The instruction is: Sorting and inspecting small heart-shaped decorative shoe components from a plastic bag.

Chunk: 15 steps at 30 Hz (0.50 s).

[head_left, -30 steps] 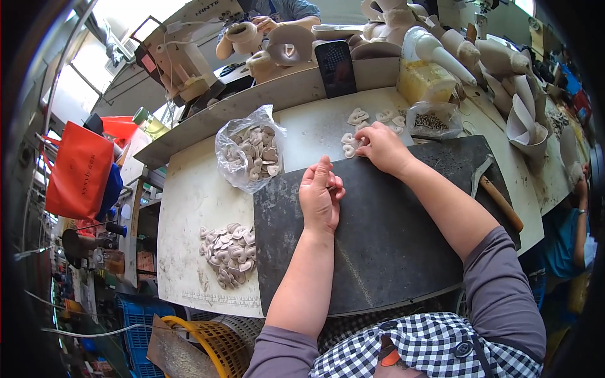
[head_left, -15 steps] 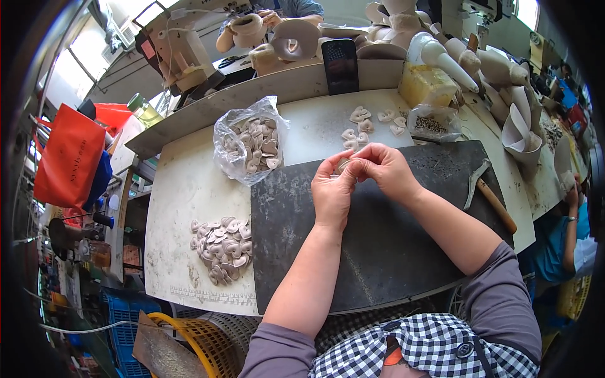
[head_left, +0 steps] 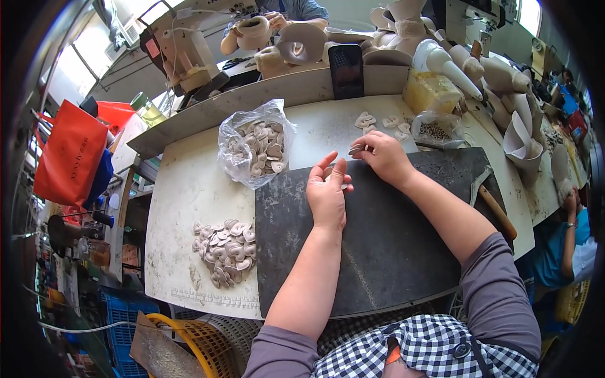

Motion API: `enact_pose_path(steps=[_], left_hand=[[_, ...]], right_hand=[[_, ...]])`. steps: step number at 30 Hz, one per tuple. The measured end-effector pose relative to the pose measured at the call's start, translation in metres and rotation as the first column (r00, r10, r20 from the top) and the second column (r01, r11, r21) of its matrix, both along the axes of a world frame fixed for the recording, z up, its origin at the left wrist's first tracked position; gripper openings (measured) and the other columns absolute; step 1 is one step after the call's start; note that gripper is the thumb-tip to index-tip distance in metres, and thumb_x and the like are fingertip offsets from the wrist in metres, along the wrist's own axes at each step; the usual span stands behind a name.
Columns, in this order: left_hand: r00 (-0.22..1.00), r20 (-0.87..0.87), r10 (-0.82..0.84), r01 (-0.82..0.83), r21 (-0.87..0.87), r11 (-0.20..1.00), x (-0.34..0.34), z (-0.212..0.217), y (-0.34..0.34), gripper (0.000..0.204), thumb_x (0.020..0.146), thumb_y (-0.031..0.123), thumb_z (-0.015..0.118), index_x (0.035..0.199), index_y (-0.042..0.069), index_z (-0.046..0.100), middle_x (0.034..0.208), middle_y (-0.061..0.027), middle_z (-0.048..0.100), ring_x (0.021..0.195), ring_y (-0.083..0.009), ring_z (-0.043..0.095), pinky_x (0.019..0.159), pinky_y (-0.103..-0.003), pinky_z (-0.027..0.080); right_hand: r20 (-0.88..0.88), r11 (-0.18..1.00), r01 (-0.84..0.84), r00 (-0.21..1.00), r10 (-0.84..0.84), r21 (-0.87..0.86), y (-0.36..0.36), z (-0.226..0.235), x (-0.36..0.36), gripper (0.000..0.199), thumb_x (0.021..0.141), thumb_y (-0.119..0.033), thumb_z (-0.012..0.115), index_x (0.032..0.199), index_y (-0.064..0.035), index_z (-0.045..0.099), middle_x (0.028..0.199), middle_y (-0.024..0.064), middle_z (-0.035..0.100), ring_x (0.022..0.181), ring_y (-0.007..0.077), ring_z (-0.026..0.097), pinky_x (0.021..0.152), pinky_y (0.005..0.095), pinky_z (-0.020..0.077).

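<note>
Head view: left hand (head_left: 328,196) rests on dark slab (head_left: 391,252), grip loose, fingers apart, small piece half hidden under fingertips. Right hand (head_left: 382,157) pinches a small flat piece (head_left: 357,150) at slab's far edge. Bag of pieces (head_left: 255,148) near on surface (head_left: 183,189).

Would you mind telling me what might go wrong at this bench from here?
The right hand pinches a small piece at its fingertips over the dark slab; it may slip and chip. The left hand rests close by, so a slip could catch its fingers. The tool lies at the slab's right edge, beside the right forearm, and might get knocked off.
</note>
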<state>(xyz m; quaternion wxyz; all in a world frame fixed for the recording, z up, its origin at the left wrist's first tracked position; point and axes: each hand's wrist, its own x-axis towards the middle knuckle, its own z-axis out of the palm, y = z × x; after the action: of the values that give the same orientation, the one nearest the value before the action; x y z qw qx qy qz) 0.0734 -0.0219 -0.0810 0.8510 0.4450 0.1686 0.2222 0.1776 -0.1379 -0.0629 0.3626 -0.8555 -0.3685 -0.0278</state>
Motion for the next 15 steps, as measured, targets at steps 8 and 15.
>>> enact_pose_path(steps=[8,15], left_hand=[[0.986,-0.084,-0.144,0.153,0.118,0.981,-0.003,0.001,0.001,0.035,0.081,0.023,0.077,0.101,0.0,0.059,0.085,-0.0052,0.066,0.071,-0.008,0.062,0.054,-0.018,0.04],[0.998,0.052,-0.047,0.054,-0.126,0.991,0.0,-0.002,0.006,0.022,0.086,0.012,0.07,0.091,0.008,0.048,0.085,-0.0048,0.061,0.079,-0.0162,0.066,0.06,-0.022,0.049]], right_hand=[[-0.128,0.913,-0.196,0.958,0.256,0.357,-0.017,-0.004,-0.055,0.047,0.089,0.001,0.053,0.135,-0.0107,0.049,0.1,0.0147,0.064,0.087,0.0268,0.063,0.08,0.0333,0.0506],[0.133,0.984,0.175,0.975,-0.176,0.025,-0.015,0.0,0.024,0.043,0.086,-0.012,0.06,0.129,-0.0073,0.053,0.096,0.0165,0.065,0.091,0.0299,0.063,0.082,0.0404,0.0497]])
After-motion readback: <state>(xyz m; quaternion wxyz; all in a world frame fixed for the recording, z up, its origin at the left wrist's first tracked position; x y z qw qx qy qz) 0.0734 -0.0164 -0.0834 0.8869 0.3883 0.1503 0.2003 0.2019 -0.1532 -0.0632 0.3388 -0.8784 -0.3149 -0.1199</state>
